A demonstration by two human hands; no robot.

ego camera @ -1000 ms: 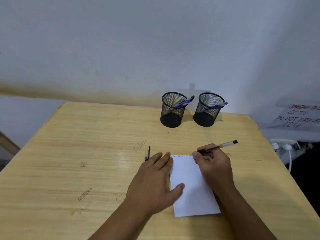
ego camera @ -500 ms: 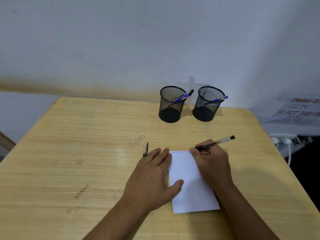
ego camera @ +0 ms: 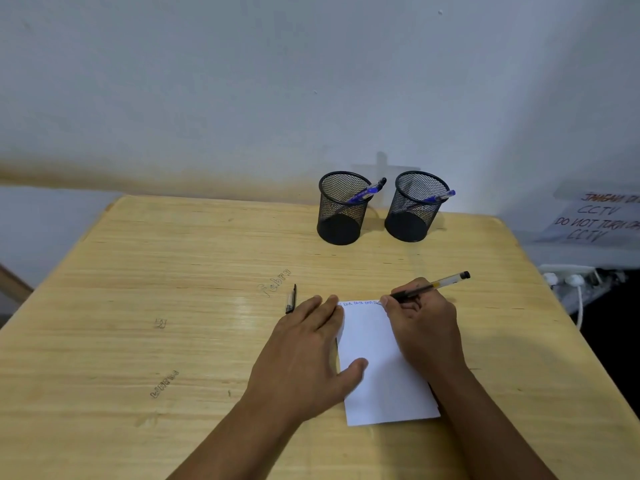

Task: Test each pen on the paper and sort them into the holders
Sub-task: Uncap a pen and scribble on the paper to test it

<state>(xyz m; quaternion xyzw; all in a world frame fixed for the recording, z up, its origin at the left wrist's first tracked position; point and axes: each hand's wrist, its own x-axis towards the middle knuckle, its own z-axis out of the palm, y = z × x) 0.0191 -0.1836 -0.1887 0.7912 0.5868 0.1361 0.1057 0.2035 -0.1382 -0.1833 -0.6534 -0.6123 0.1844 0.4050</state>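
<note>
Pen (ego camera: pixel 431 287) pinched in right hand (ego camera: pixel 420 327), left hand (ego camera: pixel 304 351) flat on one paper (ego camera: pixel 384 368); two holders (ego camera: pixel 341 209) apparently contain one pen each.

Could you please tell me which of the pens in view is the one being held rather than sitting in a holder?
The clear black-capped pen, gripped in the right hand with its tip at the paper's top edge; both blue pens lean inside the mesh holders.

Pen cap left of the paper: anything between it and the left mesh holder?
Head view: nothing. The stretch from the pen cap to the left mesh holder is bare table, apart from a word scratched into the wood beside the cap.
</note>
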